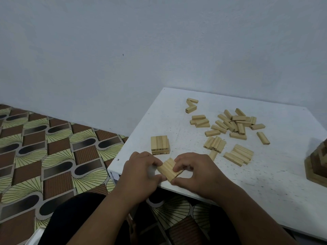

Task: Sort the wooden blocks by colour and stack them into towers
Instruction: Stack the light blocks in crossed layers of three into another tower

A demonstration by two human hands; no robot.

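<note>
Both hands meet at the near left corner of the white table (247,183). My left hand (139,174) and my right hand (192,172) together pinch a small row of light wooden blocks (169,169), held side by side just above the table edge. Just behind them stands a low stack of light blocks (160,145), two layers high, with numbers on the ends. Farther back lies a loose pile of light blocks (233,124), and smaller groups of blocks (238,154) lie flat nearer to my right hand.
A darker wooden tower (318,163) stands at the table's right edge, partly cut off. A few separate light blocks (191,105) lie at the back left. A patterned floor mat (44,147) lies left of the table, and a pale wall rises behind.
</note>
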